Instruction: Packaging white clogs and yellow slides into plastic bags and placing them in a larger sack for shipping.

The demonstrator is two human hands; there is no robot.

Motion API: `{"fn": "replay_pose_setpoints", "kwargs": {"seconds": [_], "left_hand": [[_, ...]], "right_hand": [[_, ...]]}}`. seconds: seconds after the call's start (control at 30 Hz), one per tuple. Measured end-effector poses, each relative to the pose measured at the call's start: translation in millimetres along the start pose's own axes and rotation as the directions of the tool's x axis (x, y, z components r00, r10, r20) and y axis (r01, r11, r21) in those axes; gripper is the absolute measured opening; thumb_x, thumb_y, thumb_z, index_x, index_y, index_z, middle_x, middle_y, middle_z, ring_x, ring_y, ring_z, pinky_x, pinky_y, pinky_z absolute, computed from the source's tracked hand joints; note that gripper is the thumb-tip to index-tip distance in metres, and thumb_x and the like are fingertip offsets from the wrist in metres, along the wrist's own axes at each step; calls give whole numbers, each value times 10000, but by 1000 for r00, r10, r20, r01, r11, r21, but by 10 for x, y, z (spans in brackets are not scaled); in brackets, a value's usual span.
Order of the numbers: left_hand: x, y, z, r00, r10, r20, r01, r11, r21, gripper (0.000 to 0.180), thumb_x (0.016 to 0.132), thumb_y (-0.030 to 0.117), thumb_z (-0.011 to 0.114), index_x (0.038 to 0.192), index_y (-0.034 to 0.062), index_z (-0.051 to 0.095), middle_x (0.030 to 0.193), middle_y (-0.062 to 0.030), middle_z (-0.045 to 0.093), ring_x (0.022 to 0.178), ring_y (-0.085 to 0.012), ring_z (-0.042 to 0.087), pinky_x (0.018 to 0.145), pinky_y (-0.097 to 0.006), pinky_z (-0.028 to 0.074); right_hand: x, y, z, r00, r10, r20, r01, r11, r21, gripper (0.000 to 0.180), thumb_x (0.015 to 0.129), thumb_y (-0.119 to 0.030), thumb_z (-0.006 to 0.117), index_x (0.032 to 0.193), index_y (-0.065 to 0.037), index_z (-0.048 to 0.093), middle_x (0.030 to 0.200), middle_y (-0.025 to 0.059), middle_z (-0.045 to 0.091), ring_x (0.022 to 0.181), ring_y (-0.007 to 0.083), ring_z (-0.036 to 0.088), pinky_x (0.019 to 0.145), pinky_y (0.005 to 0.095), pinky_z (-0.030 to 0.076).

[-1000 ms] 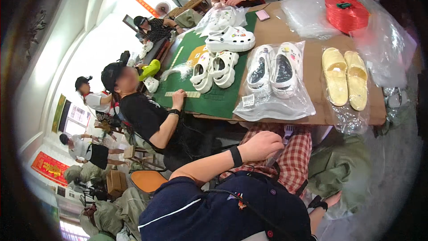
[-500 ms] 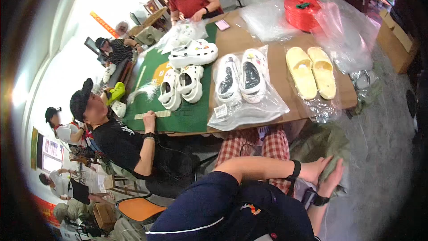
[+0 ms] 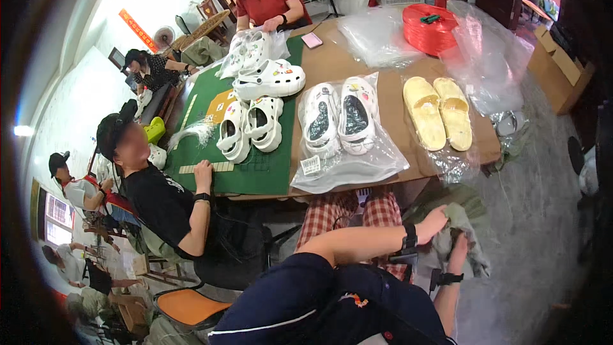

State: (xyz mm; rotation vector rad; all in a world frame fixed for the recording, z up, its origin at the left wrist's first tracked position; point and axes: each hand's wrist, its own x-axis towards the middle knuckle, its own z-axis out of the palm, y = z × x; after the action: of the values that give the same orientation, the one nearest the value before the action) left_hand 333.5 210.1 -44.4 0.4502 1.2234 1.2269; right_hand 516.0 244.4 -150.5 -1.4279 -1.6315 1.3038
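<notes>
At the right, below the table edge, both my hands are on an olive-green, sack-like piece of material (image 3: 458, 218). My left hand (image 3: 433, 222) reaches across and grips its upper edge, fingers closed. Just below, my right hand (image 3: 458, 252) has hold of a fold, its fingertips partly hidden by the material. The sack's opening and contents cannot be made out. On the table nearest to my hands lie yellow slippers (image 3: 440, 115) on clear plastic. Left of them are white clogs (image 3: 340, 118) in a clear bag.
More white clogs (image 3: 251, 129) stand on a green mat (image 3: 268, 176). A red twine roll (image 3: 429, 29) and clear plastic bags (image 3: 488, 57) lie at the back. A co-worker in black (image 3: 159, 198) sits at the left; another in red (image 3: 271, 3) stands across. A cardboard box (image 3: 555, 70) is at the right.
My left hand has moved up and left, and the material's edge is drawn up between my hands. Across the table, the co-worker in red has leaned over the bagged clogs. My view has shifted slightly.
</notes>
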Motion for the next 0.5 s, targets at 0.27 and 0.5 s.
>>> {"fn": "replay_pose_setpoints", "kwargs": {"seconds": [0.27, 0.5], "left_hand": [[-590, 605, 106, 979, 126, 162, -161, 959, 232, 289, 885, 90, 574, 1166, 21, 578, 1087, -30, 637, 978, -116, 573, 878, -272, 441], [-932, 446, -55, 959, 143, 245, -184, 971, 153, 317, 894, 154, 615, 1189, 36, 600, 1136, -31, 636, 1019, -110, 563, 902, -277, 440]], "right_hand": [[-281, 1263, -340, 778, 501, -380, -623, 531, -575, 606, 799, -470, 640, 1125, 40, 610, 1165, 229, 608, 1091, 356, 584, 884, 422, 479], [-551, 1981, -705, 967, 254, 6, -148, 581, -800, 616, 780, -476, 655, 1117, 38, 614, 1172, 220, 610, 1091, 340, 590, 879, 412, 485]]}}
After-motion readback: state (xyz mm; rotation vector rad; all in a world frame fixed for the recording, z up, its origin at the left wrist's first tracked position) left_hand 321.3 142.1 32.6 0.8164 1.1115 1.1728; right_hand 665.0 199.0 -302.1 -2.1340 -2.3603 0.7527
